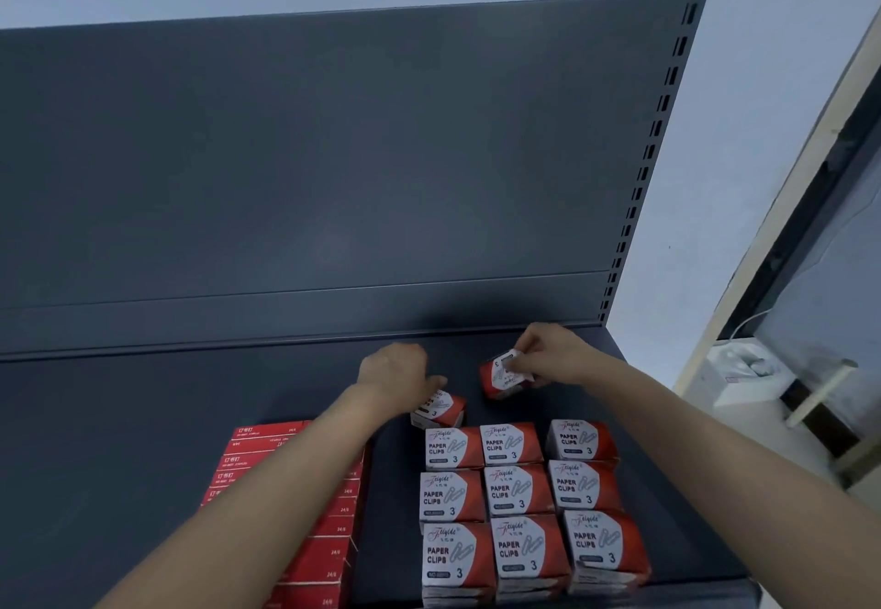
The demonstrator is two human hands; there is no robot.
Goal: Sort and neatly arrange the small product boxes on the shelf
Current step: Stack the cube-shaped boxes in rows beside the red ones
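Observation:
Red-and-white paper clip boxes [517,489] stand in neat rows of three on the dark shelf [190,417], near its front right. Just behind the left column, my left hand [398,372] rests on one more paper clip box [441,408], which sits slightly askew. My right hand [548,353] holds another paper clip box [500,377] tilted, behind the middle column, at or just above the shelf surface. A row of flat red staple boxes [329,532] lies to the left, partly hidden under my left forearm.
The shelf's dark back panel [333,155] rises behind, with a slotted upright [639,179] at its right end. Bare shelf surface stretches to the left and behind the boxes. Beyond the shelf's right edge are a white wall and a glass door [820,274].

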